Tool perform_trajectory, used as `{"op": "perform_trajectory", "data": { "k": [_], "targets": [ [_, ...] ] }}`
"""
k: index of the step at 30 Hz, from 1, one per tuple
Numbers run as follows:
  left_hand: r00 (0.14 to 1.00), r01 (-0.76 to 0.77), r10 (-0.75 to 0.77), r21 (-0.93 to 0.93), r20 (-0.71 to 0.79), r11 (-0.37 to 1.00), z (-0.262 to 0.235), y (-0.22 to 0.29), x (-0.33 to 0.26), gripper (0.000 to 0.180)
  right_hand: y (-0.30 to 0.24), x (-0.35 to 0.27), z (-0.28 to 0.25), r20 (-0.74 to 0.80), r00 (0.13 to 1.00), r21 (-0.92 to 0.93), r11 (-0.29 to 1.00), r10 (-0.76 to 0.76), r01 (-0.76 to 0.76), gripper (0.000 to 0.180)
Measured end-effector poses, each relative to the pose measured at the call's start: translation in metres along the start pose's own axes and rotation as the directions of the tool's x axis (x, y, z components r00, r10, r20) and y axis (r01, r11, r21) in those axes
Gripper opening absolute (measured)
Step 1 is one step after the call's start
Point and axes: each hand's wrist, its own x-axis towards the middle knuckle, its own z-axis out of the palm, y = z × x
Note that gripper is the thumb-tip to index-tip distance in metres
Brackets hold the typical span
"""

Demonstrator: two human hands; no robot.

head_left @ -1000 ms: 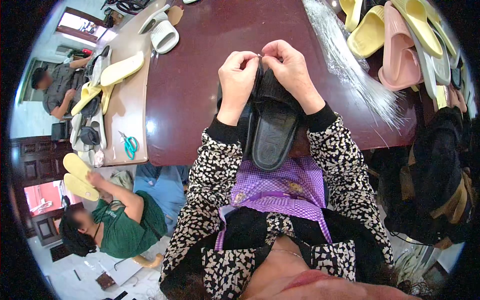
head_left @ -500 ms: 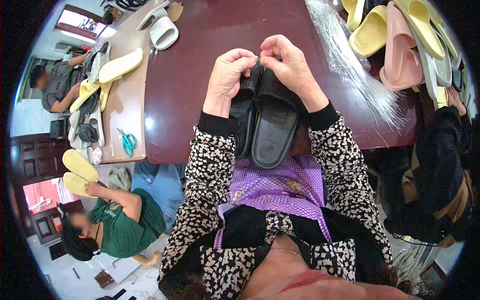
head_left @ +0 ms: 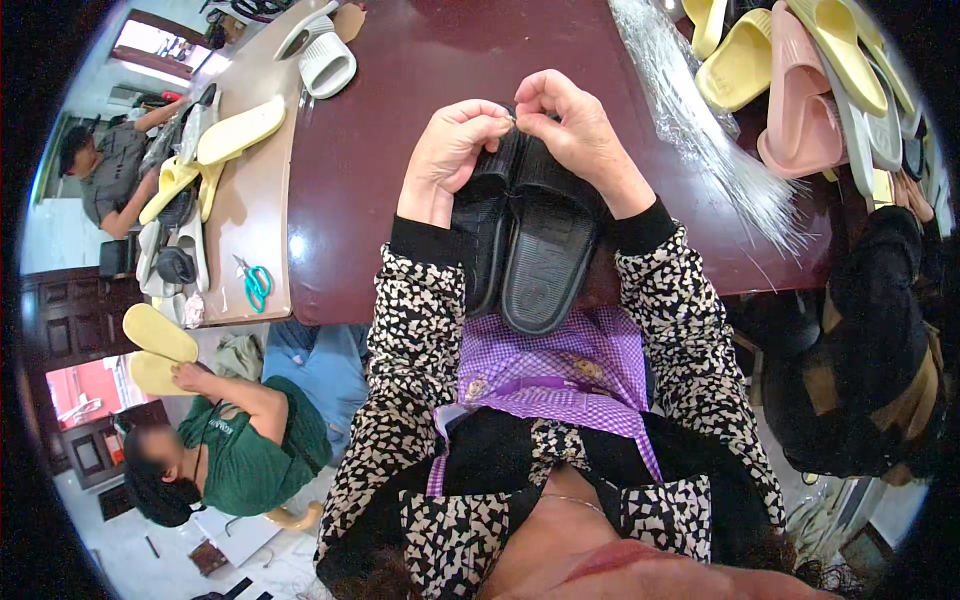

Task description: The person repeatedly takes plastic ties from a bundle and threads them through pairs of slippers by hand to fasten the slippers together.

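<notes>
A pair of black slide sandals (head_left: 545,270) lies side by side at the table's near edge, heels toward me. My left hand (head_left: 455,145) and my right hand (head_left: 575,125) meet over the toe end of the pair. Both have thumb and fingers pinched together, fingertips almost touching. Between them is something tiny that I cannot make out. My hands and wrists cover part of the straps and toes. To the right of my right hand, a bundle of thin clear plastic strands (head_left: 725,150) is spread on the dark red table (head_left: 420,50).
Yellow slides (head_left: 735,75) and a pink pair (head_left: 803,130) are piled at the right. Pale grey slides (head_left: 327,66) sit at the far left. Teal-handled scissors (head_left: 257,285) lie on the beige tabletop, near a co-worker in green (head_left: 255,440) holding yellow slippers. Other people work at both sides.
My hands stay pinched at the same spot over the sandals, with the left wrist shifted slightly left. At the far left, a co-worker in grey has moved a little.
</notes>
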Motion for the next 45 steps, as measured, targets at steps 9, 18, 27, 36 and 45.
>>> {"op": "perform_trajectory", "data": {
  "k": [9, 18, 27, 36, 45],
  "targets": [
    [0.997, 0.057, -0.056, -0.004, 0.059, 0.998, -0.005, -0.009, 0.004, 0.009, 0.015, -0.006, 0.005, -0.027, 0.999, -0.005, 1.0, -0.03, 0.029, 0.018],
    [0.98, -0.175, 0.163, -0.105, -0.116, 0.979, 0.008, -0.009, 0.011, 0.02, 0.024, -0.001, -0.017, -0.299, 0.954, 0.059, 0.998, 0.029, -0.012, 0.013],
    [0.845, -0.098, 0.313, 0.449, -0.434, 0.888, -0.03, -0.028, 0.007, 0.027, -0.023, -0.102, -0.024, 0.088, 0.995, -0.146, 0.989, 0.052, -0.039, 0.019],
    [0.893, -0.097, 0.251, 0.386, -0.373, 0.918, -0.024, -0.033, -0.01, 0.025, -0.024, -0.059, -0.006, -0.04, 0.979, -0.595, 0.783, 0.2, -0.184, 0.031],
    [0.914, -0.082, 0.157, 0.209, -0.373, 0.974, -0.021, -0.027, -0.018, 0.018, -0.015, -0.05, -0.045, -0.184, 0.983, -0.789, 0.599, -0.022, -0.135, 0.012]
  ]
}}
